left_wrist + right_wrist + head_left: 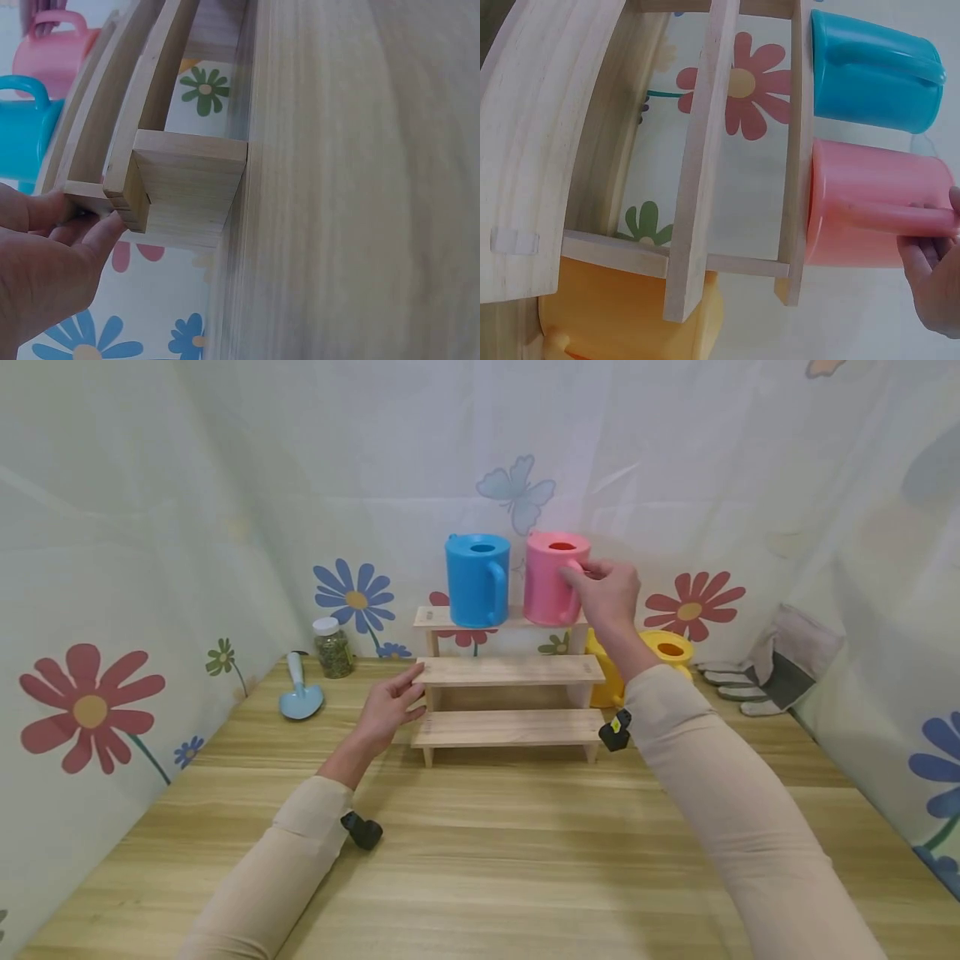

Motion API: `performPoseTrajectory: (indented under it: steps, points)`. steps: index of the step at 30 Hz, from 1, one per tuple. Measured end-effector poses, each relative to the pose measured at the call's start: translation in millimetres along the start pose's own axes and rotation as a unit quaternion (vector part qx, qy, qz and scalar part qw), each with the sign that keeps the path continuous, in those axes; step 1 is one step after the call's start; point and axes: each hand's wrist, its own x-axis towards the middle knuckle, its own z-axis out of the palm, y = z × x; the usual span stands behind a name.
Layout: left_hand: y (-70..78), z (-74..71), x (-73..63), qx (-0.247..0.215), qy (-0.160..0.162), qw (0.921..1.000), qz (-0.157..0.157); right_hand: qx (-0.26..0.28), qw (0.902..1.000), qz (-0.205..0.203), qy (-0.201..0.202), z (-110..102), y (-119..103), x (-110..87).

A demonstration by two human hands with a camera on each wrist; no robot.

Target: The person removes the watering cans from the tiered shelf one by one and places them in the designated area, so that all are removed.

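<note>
A three-tier wooden shelf point(510, 671) stands on the table. At its left end my left hand point(387, 706) grips the edge of the middle tier; in the left wrist view its fingertips point(112, 223) meet the wood. On the top tier a blue watering can point(477, 581) stands upright, its handle turned forward. Just right of it is a pink watering can point(546, 581), base against the top board in the right wrist view. My right hand point(611, 597) pinches the pink can's handle point(900, 217) between thumb and fingers.
Yellow watering can plastic point(667, 647) shows right of the shelf, partly hidden by my right wrist. Grey-and-white gloves point(780, 664) lie at the far right. A light-blue trowel point(300, 697) and a white-lidded jar point(332, 649) are at the left. Flowered curtains enclose the table.
</note>
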Motion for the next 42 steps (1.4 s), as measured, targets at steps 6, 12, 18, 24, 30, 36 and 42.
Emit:
performPoseTrajectory:
  steps: [6,12,18,24,30,36,42]
  points:
    - [-0.8,-0.7,-0.2,0.001,0.000,1.0000,0.001,0.034,0.9983,0.008,0.046,2.4,4.0,0.2]
    - [0.3,-0.3,-0.6,0.002,0.001,1.0000,-0.001,0.025,0.9971,0.017,0.070,1.6,9.1,2.6]
    - [2.4,0.3,0.4,0.000,0.003,1.0000,0.002,0.016,0.9974,0.018,0.068,-1.6,6.8,3.7]
    - [0.3,-0.3,0.1,-0.003,0.000,1.0000,0.002,0.027,0.9973,0.037,0.058,-6.8,5.4,1.0]
    - [-0.3,0.1,0.1,-0.004,-0.003,1.0000,0.001,0.029,0.9974,0.039,0.053,-15.9,7.5,-4.3]
    - [2.3,1.0,0.2,-0.004,-0.002,1.0000,0.001,0.017,0.9981,0.027,0.053,-28.6,7.6,-15.2]
    - [1.1,-0.3,-0.1,-0.004,-0.001,1.0000,-0.006,0.043,0.9971,0.028,0.056,-47.6,6.4,-27.7]
